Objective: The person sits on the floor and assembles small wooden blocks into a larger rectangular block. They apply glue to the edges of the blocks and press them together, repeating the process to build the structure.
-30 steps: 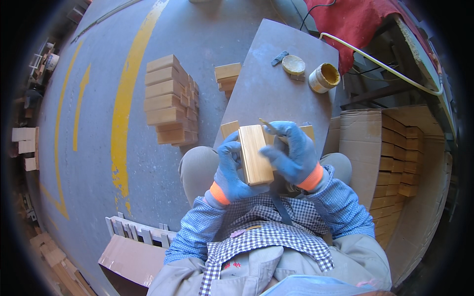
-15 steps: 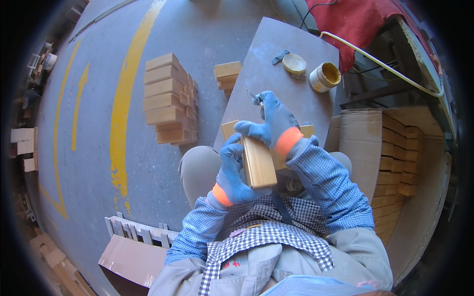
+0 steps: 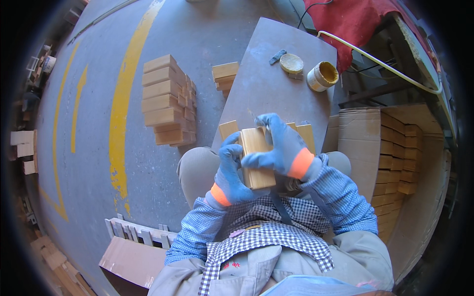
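Over my lap, my left hand [image 3: 229,172] is closed around the left side of a pale wooden block [image 3: 259,178], which is tilted with its long side running away from me. My right hand [image 3: 282,145] reaches over the block from the right, its lower fingers touching the top face. Pinched between its thumb side and upper fingers is a small thin tool [image 3: 253,115]; its tip sticks out to the left, and its kind is too small to tell. Behind my hands, more wooden pieces [image 3: 306,137] lie on the near end of a grey board [image 3: 291,101].
On the board's far part stand an open can [image 3: 323,77] with yellowish-brown contents, a round lid [image 3: 291,64] and a grey scrap [image 3: 277,56]. Stacked wooden blocks [image 3: 165,98] stand on the floor at left. At right, a cardboard box [image 3: 360,143] holds rows of blocks.
My right hand has moved nearer to me and down along the block, its fingers now lower on the top face. My left hand and the block have barely moved.
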The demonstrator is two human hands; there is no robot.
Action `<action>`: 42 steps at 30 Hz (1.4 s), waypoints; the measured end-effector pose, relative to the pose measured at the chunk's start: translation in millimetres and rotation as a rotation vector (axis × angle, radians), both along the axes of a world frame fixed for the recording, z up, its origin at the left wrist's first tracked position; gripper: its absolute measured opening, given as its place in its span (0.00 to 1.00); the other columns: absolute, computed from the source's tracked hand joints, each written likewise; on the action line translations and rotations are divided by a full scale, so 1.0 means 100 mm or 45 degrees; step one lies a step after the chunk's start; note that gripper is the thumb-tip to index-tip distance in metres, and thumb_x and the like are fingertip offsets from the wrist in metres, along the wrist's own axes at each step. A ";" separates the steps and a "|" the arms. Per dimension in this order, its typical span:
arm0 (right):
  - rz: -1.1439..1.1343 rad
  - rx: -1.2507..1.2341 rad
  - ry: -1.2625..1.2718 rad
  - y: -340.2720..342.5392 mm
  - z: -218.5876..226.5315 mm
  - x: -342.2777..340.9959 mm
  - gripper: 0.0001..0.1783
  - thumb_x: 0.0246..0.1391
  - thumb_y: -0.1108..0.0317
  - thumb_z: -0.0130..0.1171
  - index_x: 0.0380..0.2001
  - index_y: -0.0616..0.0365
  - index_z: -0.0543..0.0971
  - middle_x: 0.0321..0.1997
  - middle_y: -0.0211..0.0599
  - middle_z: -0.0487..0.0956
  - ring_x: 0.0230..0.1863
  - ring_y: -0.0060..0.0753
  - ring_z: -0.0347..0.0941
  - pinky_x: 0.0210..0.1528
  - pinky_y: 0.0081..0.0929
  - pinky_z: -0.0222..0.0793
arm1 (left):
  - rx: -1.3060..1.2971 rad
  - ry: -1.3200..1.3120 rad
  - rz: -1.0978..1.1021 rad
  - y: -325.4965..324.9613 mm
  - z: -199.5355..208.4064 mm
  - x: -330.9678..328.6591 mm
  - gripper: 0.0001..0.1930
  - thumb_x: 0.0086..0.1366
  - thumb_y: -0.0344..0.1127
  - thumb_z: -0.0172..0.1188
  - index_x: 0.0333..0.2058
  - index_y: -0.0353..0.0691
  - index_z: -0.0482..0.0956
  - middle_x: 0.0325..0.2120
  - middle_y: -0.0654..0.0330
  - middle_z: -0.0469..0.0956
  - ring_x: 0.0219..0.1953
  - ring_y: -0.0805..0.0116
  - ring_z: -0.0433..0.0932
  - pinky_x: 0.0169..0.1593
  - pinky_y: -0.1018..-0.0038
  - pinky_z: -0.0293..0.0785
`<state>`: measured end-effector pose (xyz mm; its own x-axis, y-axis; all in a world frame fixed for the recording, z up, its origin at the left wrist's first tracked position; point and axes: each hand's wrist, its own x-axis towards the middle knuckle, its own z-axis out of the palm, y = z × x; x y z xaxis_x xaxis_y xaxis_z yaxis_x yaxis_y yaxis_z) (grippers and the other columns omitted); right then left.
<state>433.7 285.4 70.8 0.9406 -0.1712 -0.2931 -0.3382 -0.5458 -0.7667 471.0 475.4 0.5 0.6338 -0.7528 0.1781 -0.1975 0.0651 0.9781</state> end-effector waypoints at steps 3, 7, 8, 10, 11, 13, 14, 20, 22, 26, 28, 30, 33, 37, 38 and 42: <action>-0.107 -0.049 0.032 -0.04 -0.08 0.25 0.53 0.37 0.40 0.79 0.59 0.63 0.68 0.56 0.60 0.77 0.56 0.56 0.77 0.60 0.42 0.71 | -0.056 0.059 -0.028 -0.01 -0.02 -0.01 0.57 0.36 0.41 0.86 0.58 0.50 0.50 0.66 0.47 0.52 0.67 0.48 0.63 0.67 0.54 0.68; -0.219 -0.175 -0.004 -0.16 -0.27 0.49 0.51 0.40 0.40 0.77 0.60 0.61 0.68 0.45 0.51 0.79 0.46 0.48 0.79 0.53 0.40 0.75 | -0.167 0.147 -0.021 -0.05 -0.05 -0.02 0.55 0.36 0.40 0.86 0.57 0.52 0.51 0.66 0.49 0.52 0.67 0.49 0.63 0.68 0.55 0.66; -0.257 -0.275 0.008 -0.21 -0.35 0.54 0.45 0.46 0.40 0.73 0.58 0.61 0.70 0.52 0.55 0.80 0.52 0.54 0.79 0.58 0.44 0.72 | -0.182 0.127 -0.026 -0.06 -0.05 -0.01 0.55 0.36 0.40 0.86 0.57 0.51 0.51 0.66 0.49 0.53 0.67 0.49 0.63 0.68 0.55 0.65; -0.368 -0.260 -0.051 -0.39 -0.54 0.48 0.39 0.52 0.43 0.69 0.55 0.61 0.71 0.45 0.53 0.81 0.45 0.52 0.80 0.52 0.44 0.73 | -0.166 0.065 -0.040 -0.06 -0.03 0.01 0.55 0.36 0.40 0.85 0.57 0.50 0.51 0.66 0.48 0.53 0.68 0.49 0.63 0.69 0.55 0.64; -0.399 -0.239 -0.179 -0.52 -0.65 0.41 0.36 0.55 0.44 0.67 0.54 0.61 0.72 0.42 0.51 0.82 0.42 0.50 0.80 0.50 0.44 0.74 | -0.145 0.035 -0.029 -0.06 -0.02 0.03 0.54 0.37 0.39 0.85 0.57 0.50 0.51 0.66 0.48 0.53 0.68 0.50 0.63 0.69 0.55 0.64; -0.614 -0.156 -0.560 -0.78 -0.91 0.31 0.20 0.63 0.53 0.62 0.45 0.59 0.75 0.28 0.28 0.74 0.30 0.24 0.70 0.37 0.29 0.71 | -0.104 -0.014 -0.022 -0.07 0.01 0.04 0.53 0.38 0.38 0.84 0.56 0.49 0.52 0.67 0.48 0.53 0.68 0.50 0.63 0.69 0.56 0.63; -0.635 -0.174 -0.593 -0.99 -1.01 0.19 0.16 0.65 0.56 0.60 0.44 0.58 0.77 0.27 0.25 0.74 0.29 0.21 0.69 0.35 0.26 0.70 | -0.106 -0.006 -0.034 -0.08 0.02 0.05 0.52 0.39 0.38 0.83 0.56 0.49 0.52 0.67 0.48 0.53 0.68 0.51 0.63 0.69 0.56 0.63; -0.739 -0.187 -0.431 -1.88 -1.57 -0.37 0.10 0.64 0.64 0.61 0.40 0.58 0.84 0.26 0.17 0.75 0.26 0.15 0.68 0.31 0.21 0.68 | -0.102 0.027 -0.043 -0.08 0.04 0.05 0.50 0.41 0.38 0.81 0.56 0.49 0.51 0.67 0.49 0.53 0.67 0.52 0.63 0.70 0.57 0.61; -0.785 -0.228 -0.459 -1.95 -1.72 -0.38 0.11 0.62 0.63 0.62 0.39 0.58 0.85 0.27 0.31 0.80 0.28 0.21 0.73 0.34 0.26 0.71 | -0.100 0.069 -0.045 -0.08 0.03 0.04 0.51 0.41 0.38 0.81 0.56 0.49 0.51 0.67 0.49 0.53 0.68 0.53 0.63 0.70 0.58 0.61; -0.916 -0.187 -0.257 -1.96 -1.72 -0.17 0.12 0.61 0.64 0.65 0.44 0.59 0.84 0.35 0.29 0.84 0.34 0.22 0.77 0.39 0.23 0.74 | -0.149 0.074 -0.042 -0.10 0.04 0.03 0.50 0.41 0.36 0.81 0.56 0.47 0.51 0.67 0.48 0.53 0.68 0.53 0.63 0.69 0.58 0.63; -0.772 -0.684 -0.483 -1.90 -1.51 -0.10 0.13 0.61 0.65 0.64 0.46 0.60 0.84 0.39 0.35 0.84 0.38 0.28 0.79 0.43 0.26 0.75 | -0.134 0.063 -0.020 -0.11 0.08 0.02 0.50 0.40 0.35 0.81 0.56 0.46 0.51 0.67 0.48 0.53 0.68 0.53 0.63 0.68 0.58 0.64; -0.718 -0.904 -0.687 -1.73 -1.17 -0.14 0.17 0.61 0.65 0.64 0.50 0.61 0.81 0.48 0.42 0.83 0.45 0.38 0.81 0.52 0.32 0.76 | -0.082 0.005 0.020 -0.11 0.15 0.00 0.51 0.40 0.36 0.83 0.55 0.46 0.52 0.66 0.47 0.53 0.68 0.52 0.62 0.68 0.58 0.65; -0.683 -0.123 -0.790 -1.18 -0.63 -0.48 0.21 0.59 0.62 0.65 0.53 0.62 0.78 0.46 0.40 0.81 0.49 0.35 0.77 0.52 0.33 0.74 | -0.052 -0.164 0.108 -0.15 0.24 -0.08 0.51 0.38 0.39 0.85 0.55 0.45 0.54 0.65 0.44 0.54 0.66 0.48 0.64 0.65 0.57 0.68; -0.282 0.747 -0.273 -0.20 -0.22 -1.07 0.46 0.55 0.52 0.70 0.69 0.61 0.60 0.62 0.48 0.72 0.59 0.39 0.73 0.60 0.31 0.71 | -0.031 -0.567 0.239 -0.28 0.33 -0.35 0.51 0.39 0.41 0.85 0.57 0.48 0.57 0.66 0.40 0.55 0.65 0.42 0.66 0.63 0.55 0.71; -0.131 0.565 -0.397 -0.07 -0.21 -1.13 0.55 0.49 0.44 0.73 0.69 0.64 0.58 0.65 0.53 0.70 0.63 0.42 0.71 0.61 0.35 0.70 | -0.062 -0.597 0.212 -0.34 0.33 -0.44 0.50 0.38 0.42 0.85 0.56 0.48 0.58 0.66 0.39 0.54 0.66 0.41 0.64 0.64 0.54 0.70; -0.474 0.822 -0.153 0.08 -0.12 -1.42 0.52 0.46 0.49 0.72 0.67 0.67 0.61 0.61 0.54 0.73 0.59 0.43 0.74 0.58 0.38 0.73 | -0.115 -0.547 0.063 -0.41 0.31 -0.67 0.50 0.44 0.43 0.83 0.61 0.47 0.58 0.68 0.36 0.52 0.70 0.38 0.59 0.67 0.52 0.66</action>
